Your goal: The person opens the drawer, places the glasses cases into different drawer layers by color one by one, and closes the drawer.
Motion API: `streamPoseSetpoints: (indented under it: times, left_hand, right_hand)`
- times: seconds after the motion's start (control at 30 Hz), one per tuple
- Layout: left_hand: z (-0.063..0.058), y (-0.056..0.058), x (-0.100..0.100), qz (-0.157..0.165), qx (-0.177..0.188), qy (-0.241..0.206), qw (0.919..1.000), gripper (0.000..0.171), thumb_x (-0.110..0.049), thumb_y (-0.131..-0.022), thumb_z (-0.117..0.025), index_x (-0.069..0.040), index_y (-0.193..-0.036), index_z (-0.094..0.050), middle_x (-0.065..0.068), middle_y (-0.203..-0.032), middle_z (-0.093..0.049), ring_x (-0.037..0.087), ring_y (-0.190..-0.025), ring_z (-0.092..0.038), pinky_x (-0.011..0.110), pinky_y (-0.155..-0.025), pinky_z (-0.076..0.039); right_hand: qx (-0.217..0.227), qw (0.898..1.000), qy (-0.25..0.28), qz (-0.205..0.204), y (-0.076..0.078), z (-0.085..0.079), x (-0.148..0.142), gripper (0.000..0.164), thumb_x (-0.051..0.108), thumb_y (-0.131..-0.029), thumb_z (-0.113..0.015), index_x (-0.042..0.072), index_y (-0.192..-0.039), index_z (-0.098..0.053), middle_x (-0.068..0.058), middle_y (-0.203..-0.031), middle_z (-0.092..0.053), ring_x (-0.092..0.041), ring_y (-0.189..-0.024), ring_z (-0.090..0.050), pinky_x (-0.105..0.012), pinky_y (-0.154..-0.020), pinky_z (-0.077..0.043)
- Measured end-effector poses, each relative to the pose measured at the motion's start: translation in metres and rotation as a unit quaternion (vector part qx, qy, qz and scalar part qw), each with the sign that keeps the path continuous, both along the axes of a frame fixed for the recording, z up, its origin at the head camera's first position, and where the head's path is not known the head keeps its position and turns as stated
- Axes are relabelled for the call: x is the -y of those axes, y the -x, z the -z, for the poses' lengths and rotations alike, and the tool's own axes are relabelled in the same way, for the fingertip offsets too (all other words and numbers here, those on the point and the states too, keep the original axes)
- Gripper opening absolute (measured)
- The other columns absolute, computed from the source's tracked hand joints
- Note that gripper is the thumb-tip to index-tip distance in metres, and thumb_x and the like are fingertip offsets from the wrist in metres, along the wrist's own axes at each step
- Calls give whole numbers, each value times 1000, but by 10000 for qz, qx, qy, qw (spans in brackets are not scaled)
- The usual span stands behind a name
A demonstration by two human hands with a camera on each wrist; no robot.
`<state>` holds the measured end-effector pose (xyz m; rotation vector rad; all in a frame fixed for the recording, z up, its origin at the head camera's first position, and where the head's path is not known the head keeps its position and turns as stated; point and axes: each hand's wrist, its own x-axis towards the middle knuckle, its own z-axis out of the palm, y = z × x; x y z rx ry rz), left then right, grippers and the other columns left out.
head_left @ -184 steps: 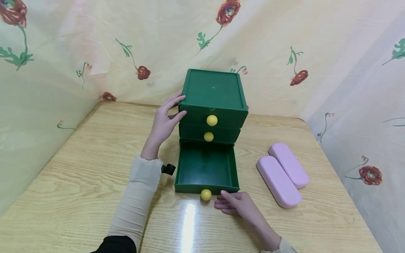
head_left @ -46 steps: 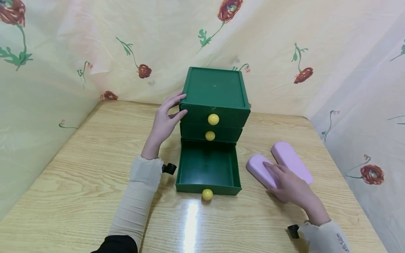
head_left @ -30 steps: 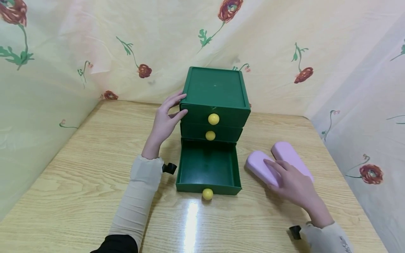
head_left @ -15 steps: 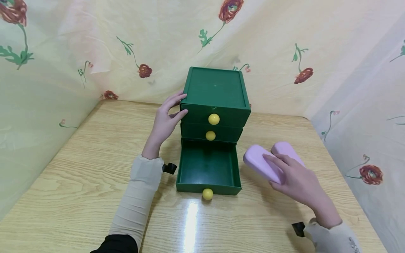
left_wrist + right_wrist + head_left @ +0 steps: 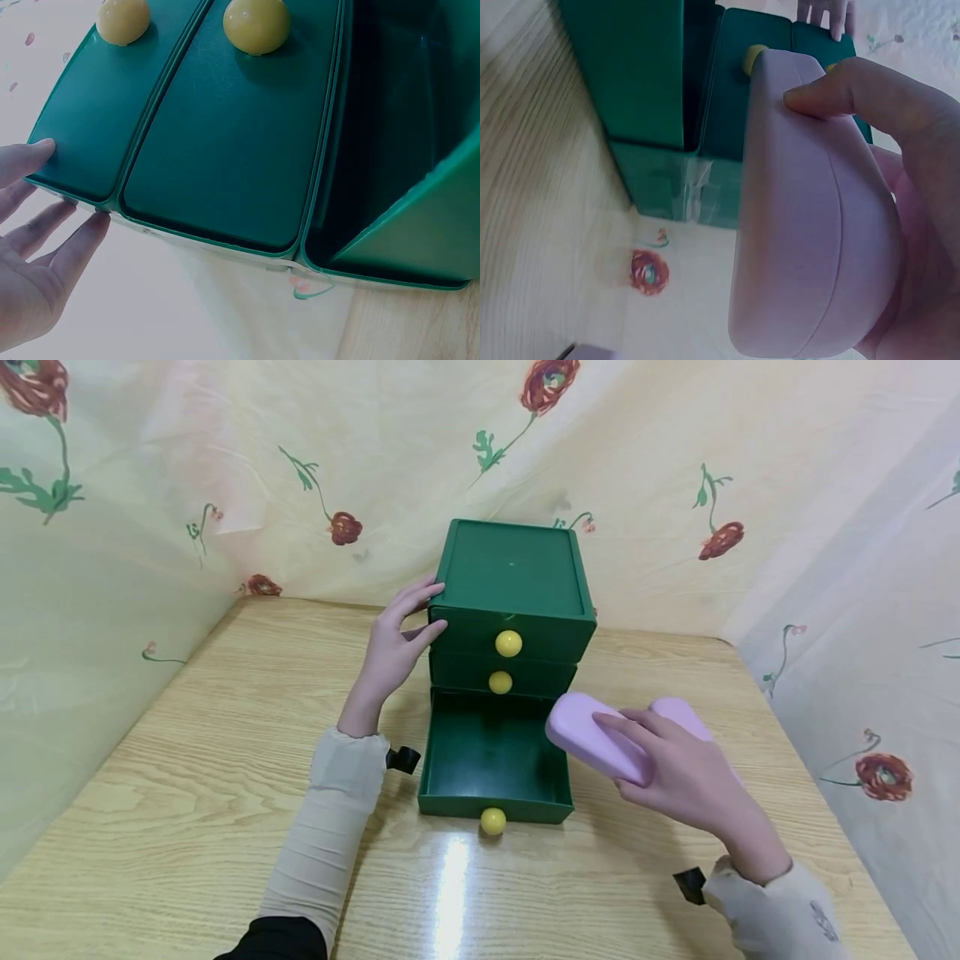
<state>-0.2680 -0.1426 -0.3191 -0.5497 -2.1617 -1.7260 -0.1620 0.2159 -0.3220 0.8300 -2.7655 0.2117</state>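
Note:
A green drawer cabinet [image 5: 513, 568] with yellow round knobs stands at the back of the table. Its bottom drawer [image 5: 487, 806] is pulled out, and the visible inside holds nothing. My left hand [image 5: 390, 652] rests against the cabinet's upper left corner, thumb on the front and fairly straight fingers along the side, as the left wrist view also shows. My right hand [image 5: 682, 768] grips a lavender glasses case [image 5: 596, 735], raised and tilted, its far end over the drawer's right wall. In the right wrist view the seam of the case [image 5: 810, 210] shows.
A second lavender glasses case [image 5: 678, 714] lies on the wooden table [image 5: 225, 760] behind my right hand, partly hidden by it. The top and middle drawers are closed. Flower-patterned cloth [image 5: 405, 460] hangs behind and at the sides.
My right hand reached from the drawer front to the nearer glasses case, gripped it, lifted it and carried it left towards the drawer. The left hand stayed on the cabinet.

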Motion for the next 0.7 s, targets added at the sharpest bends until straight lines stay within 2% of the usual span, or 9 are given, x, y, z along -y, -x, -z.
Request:
streamPoseSetpoints:
  times: [0.13,0.27,0.43,0.7]
  left_hand:
    - [0,-1,0,-11,-7,10,10000,45,-12,-94,-63,-10,-137,-55,4,-151,-43,26,-130,-49,50,-97,-52]
    - [0,-1,1,-26,-38,25,10000,45,-12,-94,-63,-10,-137,-55,4,-151,-43,26,-130,-49,50,-97,-52]
    - [1,0,1,-21,-59,24,10000,44,-12,-94,-63,-9,-137,-55,4,-151,-43,26,-129,-49,49,-96,-53]
    - [1,1,1,-19,-47,6,10000,44,-12,-93,-63,-9,-137,-55,4,-151,-44,26,-128,-50,49,-97,-52]
  right_hand:
    - [14,9999,0,-152,4,-1,10,70,27,-70,-80,25,-135,-56,-10,-123,-63,-25,-97,-61,-33,-62,-52]
    - [126,9997,37,-225,8,-1,21,69,28,-71,-79,25,-136,-56,-11,-125,-62,-28,-96,-62,-32,-61,-52]
    - [262,9992,56,-312,13,1,32,70,28,-72,-79,26,-137,-54,-11,-128,-61,-26,-96,-63,-33,-66,-52]
    - [385,9977,56,-561,19,4,49,70,29,-73,-77,26,-139,-53,-13,-131,-59,-31,-109,-61,-41,-77,-56]
